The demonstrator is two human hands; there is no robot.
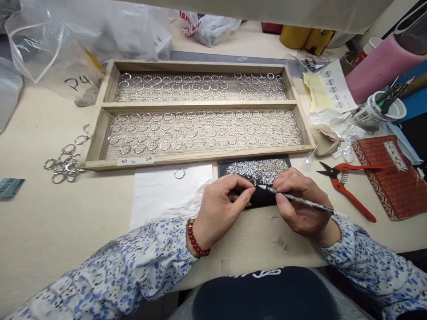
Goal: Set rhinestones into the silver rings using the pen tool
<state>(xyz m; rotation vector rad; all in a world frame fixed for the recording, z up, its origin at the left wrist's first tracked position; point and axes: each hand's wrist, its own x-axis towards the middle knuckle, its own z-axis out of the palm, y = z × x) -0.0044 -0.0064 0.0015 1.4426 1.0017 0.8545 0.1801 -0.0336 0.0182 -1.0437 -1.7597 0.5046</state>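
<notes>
Grey-speckled pen-like tool (310, 203), long axis aslant, tip leftward.

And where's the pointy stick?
In the head view, the pointy stick is in the right hand, its tip over the black tray, near the left hand.

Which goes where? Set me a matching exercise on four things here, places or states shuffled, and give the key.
Things
1. Slim, speckled, pen-like tool
2. Round bracelet of red beads
3. Metal-bladed cutters with orange-red handles
4. Rectangular wooden tray with mesh bottom

Places or states
A. Around the wrist of the left hand
B. Holding rows of round, silver-coloured rings
C. In the grip of the right hand
D. Partly overlapping a reddish rectangular item with a pale label

Pairs: 1-C, 2-A, 3-D, 4-B
</notes>
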